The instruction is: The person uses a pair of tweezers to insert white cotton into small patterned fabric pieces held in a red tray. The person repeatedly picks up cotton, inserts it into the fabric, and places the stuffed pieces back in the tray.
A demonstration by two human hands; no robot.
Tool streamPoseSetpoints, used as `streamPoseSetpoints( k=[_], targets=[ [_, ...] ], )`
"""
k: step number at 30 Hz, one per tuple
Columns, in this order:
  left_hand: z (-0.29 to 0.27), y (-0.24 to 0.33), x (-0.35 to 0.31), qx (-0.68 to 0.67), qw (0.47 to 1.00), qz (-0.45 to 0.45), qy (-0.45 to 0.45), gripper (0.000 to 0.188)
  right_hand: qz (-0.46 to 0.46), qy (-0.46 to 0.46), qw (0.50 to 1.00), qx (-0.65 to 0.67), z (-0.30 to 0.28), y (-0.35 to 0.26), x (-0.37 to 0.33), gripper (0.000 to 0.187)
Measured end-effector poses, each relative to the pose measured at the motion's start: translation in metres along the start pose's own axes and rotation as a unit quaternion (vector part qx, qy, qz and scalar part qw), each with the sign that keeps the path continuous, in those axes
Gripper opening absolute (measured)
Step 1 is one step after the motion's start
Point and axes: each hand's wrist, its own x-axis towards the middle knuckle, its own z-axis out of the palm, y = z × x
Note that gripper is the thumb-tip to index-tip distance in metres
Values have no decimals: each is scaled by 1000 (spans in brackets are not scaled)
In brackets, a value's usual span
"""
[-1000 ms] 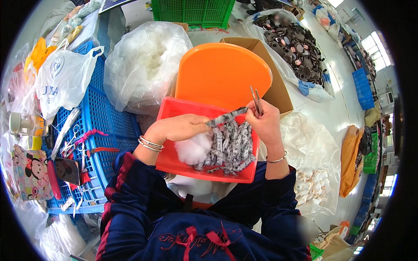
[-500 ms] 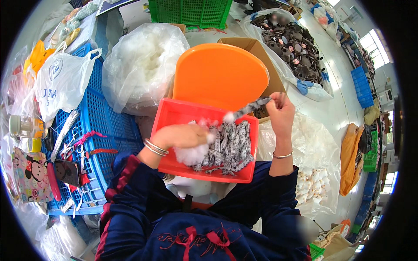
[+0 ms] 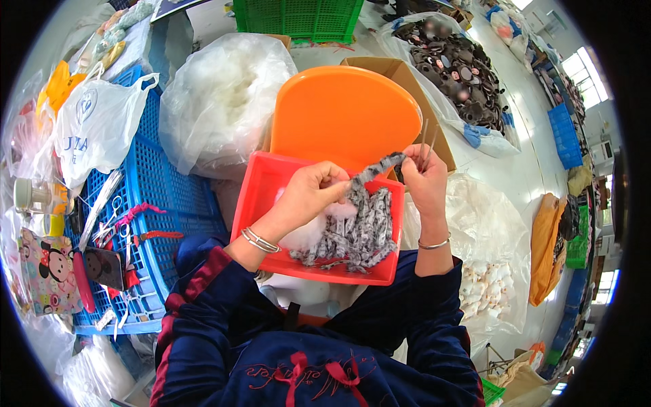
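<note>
Left hand (image 3: 308, 198) pinches one end of a grey strip (image 3: 381, 167); right hand (image 3: 425, 182) grips the other end, together with tweezers (image 3: 424, 133), prongs upward. Strip slants above a red tray (image 3: 248, 193) containing a grey pile (image 3: 359, 234) and white stuffing (image 3: 303, 235).

A navy velvety top (image 3: 312, 395) with a red-striped left sleeve (image 3: 203, 279) is worn, trimmed with red ribbons (image 3: 298, 361) and cursive embroidery (image 3: 271, 372); silver bangles (image 3: 260, 242) are also worn.

Red tray (image 3: 261, 178) & orange panel (image 3: 346, 115) smooth plas w/ sheen, gry strips (image 3: 359, 230) fuzzy cloth, tweezers (image 3: 424, 134) metal
</note>
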Motion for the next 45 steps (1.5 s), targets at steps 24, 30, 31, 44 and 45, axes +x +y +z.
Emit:
streamPoseSetpoints(
  k=[24,30,31,44,45],
  targets=[
    [-2,8,-7,153,984,12,-86,43,153,-44,958,239,39,-5,-15,17],
    [-4,-2,-12,364,869,-18,-334,42,143,-24,958,248,-1,0,7,16],
    [-3,-5,-12,305,913,-3,-272,36,155,-38,958,237,4,0,2,16],
    [3,4,-2,-14,998,40,54,5,164,-102,948,254,45,-2,-18,19],
    [1,5,-2,-22,997,46,53,5,175,-87,950,244,43,-3,-18,18]
  ],
)
